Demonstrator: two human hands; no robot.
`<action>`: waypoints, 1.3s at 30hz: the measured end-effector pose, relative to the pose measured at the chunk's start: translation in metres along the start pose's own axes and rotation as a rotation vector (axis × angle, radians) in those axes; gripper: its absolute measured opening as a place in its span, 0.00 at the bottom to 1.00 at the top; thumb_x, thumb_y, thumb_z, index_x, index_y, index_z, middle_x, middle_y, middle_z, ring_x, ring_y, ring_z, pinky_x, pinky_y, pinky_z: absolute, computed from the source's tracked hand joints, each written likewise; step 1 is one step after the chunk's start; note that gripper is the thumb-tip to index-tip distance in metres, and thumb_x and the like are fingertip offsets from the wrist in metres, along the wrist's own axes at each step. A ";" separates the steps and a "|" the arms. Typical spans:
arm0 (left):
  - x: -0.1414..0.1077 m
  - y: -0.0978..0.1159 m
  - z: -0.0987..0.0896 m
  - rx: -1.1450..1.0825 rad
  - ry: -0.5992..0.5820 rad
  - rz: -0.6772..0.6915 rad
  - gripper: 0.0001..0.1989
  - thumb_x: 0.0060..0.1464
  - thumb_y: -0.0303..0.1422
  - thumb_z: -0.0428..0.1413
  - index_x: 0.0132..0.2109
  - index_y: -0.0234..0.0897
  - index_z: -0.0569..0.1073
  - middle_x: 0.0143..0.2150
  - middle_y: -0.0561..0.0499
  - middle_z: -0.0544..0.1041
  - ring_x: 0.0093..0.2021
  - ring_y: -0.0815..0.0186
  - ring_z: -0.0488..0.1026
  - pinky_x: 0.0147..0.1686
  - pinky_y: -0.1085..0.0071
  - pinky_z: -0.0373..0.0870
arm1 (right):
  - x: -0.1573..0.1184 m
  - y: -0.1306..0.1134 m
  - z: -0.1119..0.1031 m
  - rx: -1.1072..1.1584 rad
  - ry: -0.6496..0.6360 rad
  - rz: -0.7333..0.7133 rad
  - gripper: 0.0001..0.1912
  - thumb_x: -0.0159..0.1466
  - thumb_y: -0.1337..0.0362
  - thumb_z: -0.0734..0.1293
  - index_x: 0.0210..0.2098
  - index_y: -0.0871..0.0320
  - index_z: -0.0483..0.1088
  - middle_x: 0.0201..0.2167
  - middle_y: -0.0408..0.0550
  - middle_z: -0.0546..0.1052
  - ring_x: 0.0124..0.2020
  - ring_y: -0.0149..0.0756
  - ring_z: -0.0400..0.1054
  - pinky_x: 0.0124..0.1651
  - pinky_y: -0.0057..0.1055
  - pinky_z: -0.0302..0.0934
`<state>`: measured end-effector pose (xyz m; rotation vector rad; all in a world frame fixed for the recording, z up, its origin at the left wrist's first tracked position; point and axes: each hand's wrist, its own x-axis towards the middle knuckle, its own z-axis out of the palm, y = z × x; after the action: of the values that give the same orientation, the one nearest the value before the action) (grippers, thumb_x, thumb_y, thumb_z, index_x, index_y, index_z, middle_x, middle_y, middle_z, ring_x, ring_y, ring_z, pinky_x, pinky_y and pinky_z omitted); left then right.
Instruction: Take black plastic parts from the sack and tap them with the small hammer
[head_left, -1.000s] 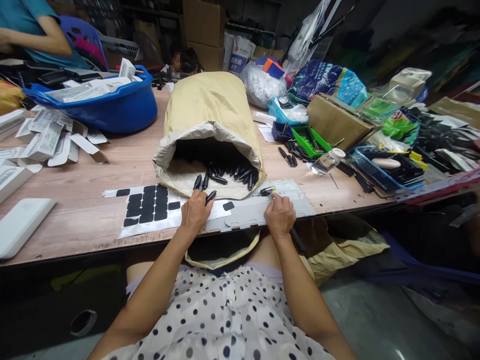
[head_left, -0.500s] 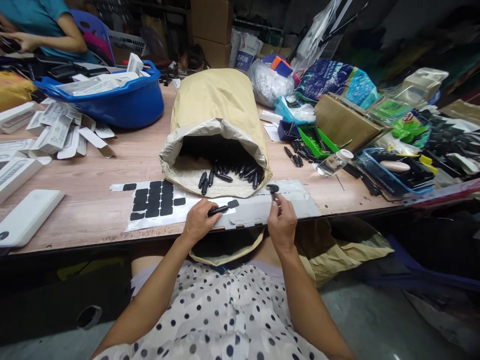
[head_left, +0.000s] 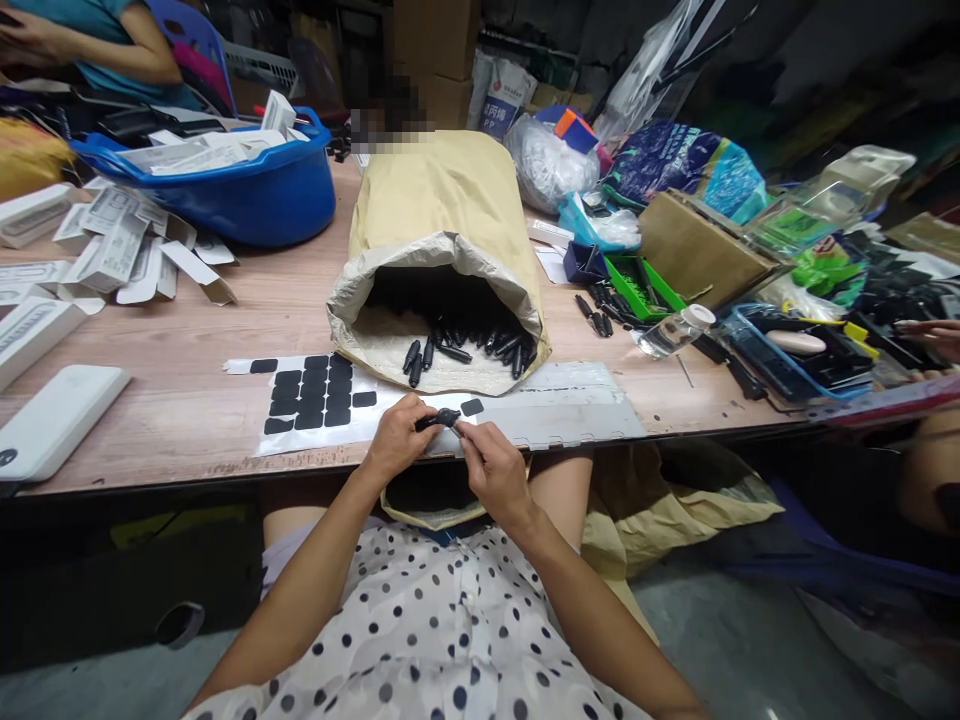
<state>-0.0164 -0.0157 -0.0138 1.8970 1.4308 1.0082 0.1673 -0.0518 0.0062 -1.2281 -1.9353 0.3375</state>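
Observation:
My left hand (head_left: pixel 399 436) is closed on a slim black piece (head_left: pixel 427 423) at the table's front edge. My right hand (head_left: pixel 496 470) pinches a small dark tool (head_left: pixel 448 418), its dark head against the right end of the black piece. Just behind them a single black sticker (head_left: pixel 472 407) lies on the board (head_left: pixel 581 408). To the left is a white sheet (head_left: pixel 360 436) with rows of black stickers (head_left: pixel 313 392). Behind my hands, an open tan sack (head_left: pixel 442 190) lies with several black pieces (head_left: pixel 454 353) in its mouth.
A blue basin (head_left: pixel 247 200) of white boxes stands back left, loose boxes (head_left: pixel 112 240) beside it. A white case (head_left: pixel 60 425) lies front left. Right are a green tray (head_left: pixel 637 300), bottle (head_left: pixel 675 330) and blue tray (head_left: pixel 795 375). Other people's arms show at both sides.
My right hand has moved left, bringing the small tool to the black piece in my left hand. At the right edge another person's hand has come into view.

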 end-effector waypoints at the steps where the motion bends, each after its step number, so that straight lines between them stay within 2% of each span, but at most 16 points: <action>1: 0.000 0.000 0.000 -0.003 0.004 0.001 0.06 0.54 0.29 0.60 0.38 0.41 0.81 0.31 0.54 0.71 0.33 0.66 0.70 0.35 0.71 0.70 | 0.000 0.001 0.000 -0.009 -0.011 0.010 0.16 0.70 0.65 0.59 0.49 0.54 0.77 0.35 0.49 0.79 0.37 0.34 0.75 0.41 0.29 0.70; 7: 0.001 -0.002 0.000 -0.009 0.010 0.015 0.05 0.53 0.30 0.61 0.37 0.41 0.81 0.31 0.53 0.73 0.33 0.66 0.71 0.36 0.70 0.71 | 0.002 0.002 -0.004 0.005 0.092 0.061 0.17 0.71 0.65 0.58 0.50 0.55 0.76 0.37 0.50 0.79 0.40 0.35 0.75 0.45 0.31 0.70; 13: 0.001 -0.002 0.000 0.004 0.014 0.021 0.05 0.53 0.31 0.60 0.37 0.40 0.80 0.31 0.53 0.73 0.33 0.66 0.72 0.36 0.69 0.72 | -0.001 0.007 -0.006 0.009 0.060 0.109 0.15 0.69 0.65 0.59 0.47 0.55 0.77 0.36 0.48 0.79 0.38 0.35 0.75 0.43 0.31 0.70; 16: -0.001 0.000 0.001 0.036 0.021 0.023 0.04 0.53 0.31 0.60 0.37 0.40 0.79 0.32 0.53 0.73 0.33 0.65 0.72 0.36 0.69 0.72 | 0.005 0.014 -0.017 -0.036 0.141 0.137 0.15 0.70 0.63 0.60 0.48 0.56 0.76 0.38 0.50 0.79 0.39 0.36 0.74 0.43 0.32 0.69; 19: -0.002 0.003 0.003 0.089 0.033 0.041 0.05 0.53 0.33 0.60 0.38 0.39 0.78 0.33 0.52 0.73 0.33 0.65 0.72 0.35 0.69 0.71 | 0.016 0.034 -0.034 -0.203 0.230 0.220 0.16 0.70 0.62 0.59 0.49 0.57 0.76 0.38 0.51 0.78 0.37 0.37 0.71 0.41 0.32 0.66; 23: -0.003 0.003 0.005 0.158 0.040 0.082 0.05 0.54 0.33 0.61 0.39 0.39 0.77 0.33 0.52 0.73 0.32 0.66 0.71 0.35 0.70 0.71 | 0.028 0.079 -0.049 -0.490 0.273 0.383 0.16 0.66 0.68 0.60 0.47 0.57 0.77 0.38 0.52 0.76 0.40 0.40 0.69 0.41 0.33 0.62; 27: -0.002 0.000 0.004 0.207 0.060 0.136 0.04 0.57 0.32 0.59 0.38 0.38 0.76 0.32 0.51 0.73 0.32 0.66 0.72 0.33 0.71 0.70 | 0.031 0.114 -0.045 -0.671 0.227 0.453 0.16 0.64 0.71 0.61 0.45 0.58 0.79 0.34 0.51 0.74 0.37 0.40 0.64 0.38 0.32 0.56; 31: -0.011 0.004 0.004 0.231 0.092 0.376 0.06 0.61 0.34 0.56 0.40 0.37 0.76 0.32 0.50 0.76 0.31 0.66 0.73 0.31 0.71 0.70 | 0.028 0.121 -0.035 -0.768 0.268 0.409 0.17 0.64 0.71 0.60 0.46 0.58 0.79 0.34 0.53 0.72 0.36 0.41 0.62 0.36 0.33 0.53; 33: -0.024 0.007 0.006 0.223 0.048 0.528 0.07 0.63 0.34 0.55 0.42 0.37 0.76 0.31 0.50 0.78 0.29 0.67 0.74 0.30 0.72 0.70 | 0.027 0.121 -0.032 -0.791 0.280 0.384 0.17 0.65 0.71 0.60 0.45 0.58 0.78 0.34 0.52 0.72 0.36 0.41 0.61 0.36 0.34 0.52; 35: -0.043 0.009 0.011 0.213 -0.032 0.616 0.09 0.64 0.35 0.53 0.44 0.36 0.76 0.29 0.51 0.78 0.26 0.68 0.73 0.27 0.74 0.69 | 0.026 0.120 -0.031 -0.807 0.279 0.368 0.17 0.65 0.71 0.59 0.46 0.58 0.78 0.33 0.52 0.71 0.36 0.41 0.61 0.36 0.33 0.51; 37: -0.062 0.006 0.018 0.238 -0.142 0.591 0.10 0.65 0.35 0.52 0.46 0.37 0.76 0.28 0.51 0.78 0.24 0.68 0.74 0.25 0.74 0.68 | 0.026 0.120 -0.031 -0.818 0.277 0.367 0.17 0.65 0.70 0.59 0.46 0.57 0.78 0.34 0.52 0.71 0.36 0.41 0.61 0.36 0.33 0.51; 39: -0.076 -0.003 0.027 0.310 -0.277 0.426 0.11 0.65 0.36 0.51 0.45 0.38 0.77 0.30 0.50 0.79 0.26 0.65 0.76 0.27 0.72 0.70 | 0.026 0.120 -0.031 -0.821 0.274 0.374 0.17 0.65 0.70 0.59 0.46 0.57 0.78 0.34 0.52 0.71 0.36 0.41 0.61 0.36 0.34 0.51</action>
<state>-0.0073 -0.0879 -0.0493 2.5291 1.0932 0.6864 0.2615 0.0238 -0.0330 -2.0419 -1.6241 -0.4804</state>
